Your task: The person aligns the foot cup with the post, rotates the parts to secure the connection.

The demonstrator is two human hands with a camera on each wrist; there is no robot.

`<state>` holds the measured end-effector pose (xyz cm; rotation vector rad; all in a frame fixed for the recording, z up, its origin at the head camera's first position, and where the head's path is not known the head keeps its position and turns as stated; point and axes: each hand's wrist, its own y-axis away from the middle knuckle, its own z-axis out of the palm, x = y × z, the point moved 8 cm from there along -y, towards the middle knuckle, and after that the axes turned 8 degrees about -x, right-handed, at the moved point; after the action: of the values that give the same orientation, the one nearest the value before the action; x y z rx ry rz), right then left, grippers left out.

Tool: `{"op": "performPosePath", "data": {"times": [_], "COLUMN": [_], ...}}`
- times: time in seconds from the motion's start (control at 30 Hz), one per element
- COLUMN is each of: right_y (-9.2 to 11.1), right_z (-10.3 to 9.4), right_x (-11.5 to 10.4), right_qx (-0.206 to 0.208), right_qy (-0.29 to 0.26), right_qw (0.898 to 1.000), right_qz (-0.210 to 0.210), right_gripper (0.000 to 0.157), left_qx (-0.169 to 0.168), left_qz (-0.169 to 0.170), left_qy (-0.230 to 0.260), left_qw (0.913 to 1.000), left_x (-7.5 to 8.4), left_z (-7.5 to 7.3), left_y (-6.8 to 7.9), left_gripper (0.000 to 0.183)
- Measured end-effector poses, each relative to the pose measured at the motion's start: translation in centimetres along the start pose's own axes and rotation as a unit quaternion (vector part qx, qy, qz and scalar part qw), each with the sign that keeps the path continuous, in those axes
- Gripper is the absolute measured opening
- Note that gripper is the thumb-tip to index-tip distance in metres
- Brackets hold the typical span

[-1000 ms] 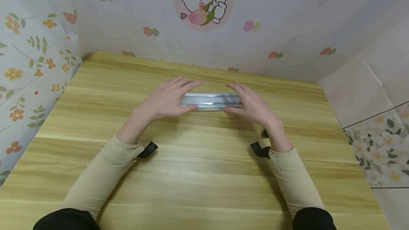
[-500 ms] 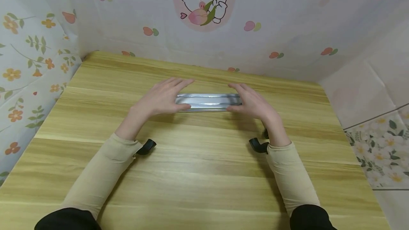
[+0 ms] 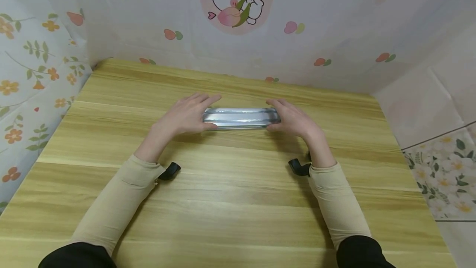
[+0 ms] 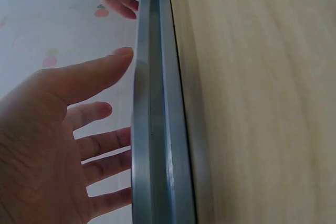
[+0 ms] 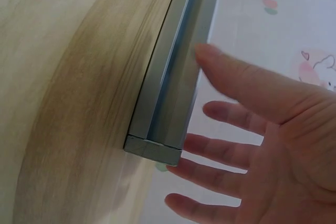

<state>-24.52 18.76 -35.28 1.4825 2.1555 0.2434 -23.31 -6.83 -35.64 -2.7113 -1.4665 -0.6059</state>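
Wooden tabletop (image 3: 230,210) bears a silvery bar (image 3: 241,118) between spread, unclenched hands (image 3: 184,115), patterned cloth (image 3: 230,46) rising behind.

Table (image 3: 223,214), yellow-brown wood grain, centre to six o'clock. Wall covering (image 3: 141,3), white, with scattered fruit prints (image 3: 170,34), across twelve o'clock; bears rabbit-and-peach print (image 3: 235,5), pink ground. Side covering (image 3: 22,90), orange flowers, green leaves, nine to ten o'clock. Flowered panel (image 3: 446,173), white blossoms, between three and four o'clock.
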Motion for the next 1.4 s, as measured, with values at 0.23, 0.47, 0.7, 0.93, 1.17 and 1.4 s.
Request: {"op": "performPosePath", "data": {"times": [0.23,0.47,0.7,0.93,1.17,1.4], "right_y": [-0.4,-0.5,-0.5,-0.4,-0.1,0.0], "right_z": [0.3,0.6,0.8,1.0,1.0,1.1], "right_x": [0.2,0.5,0.4,0.1,-0.2,-0.2], "right_qx": [-0.016,-0.016,-0.012,-0.013,-0.006,-0.012], "right_qy": [0.01,0.037,0.056,0.084,0.109,0.103], "right_qw": [1.0,0.999,0.998,0.996,0.994,0.994], "right_qz": [0.012,0.024,0.026,0.029,0.021,0.019], "right_gripper": [0.084,0.077,0.076,0.072,0.066,0.067], "left_qx": [-0.007,-0.014,-0.024,-0.022,-0.014,-0.016], "left_qz": [-0.003,-0.006,-0.011,-0.015,0.0,0.017], "left_qy": [-0.001,-0.009,-0.01,-0.012,-0.019,-0.025], "left_qw": [1.0,0.9998,0.9996,0.9996,0.9997,0.9994], "left_x": [-0.3,-0.5,-0.4,-0.2,0.2,0.5], "left_z": [0.5,0.9,1.1,1.1,0.8,0.9], "left_y": [-0.1,-0.4,-0.3,-0.2,-0.1,0.1], "left_gripper": [0.092,0.089,0.082,0.077,0.076,0.075]}}
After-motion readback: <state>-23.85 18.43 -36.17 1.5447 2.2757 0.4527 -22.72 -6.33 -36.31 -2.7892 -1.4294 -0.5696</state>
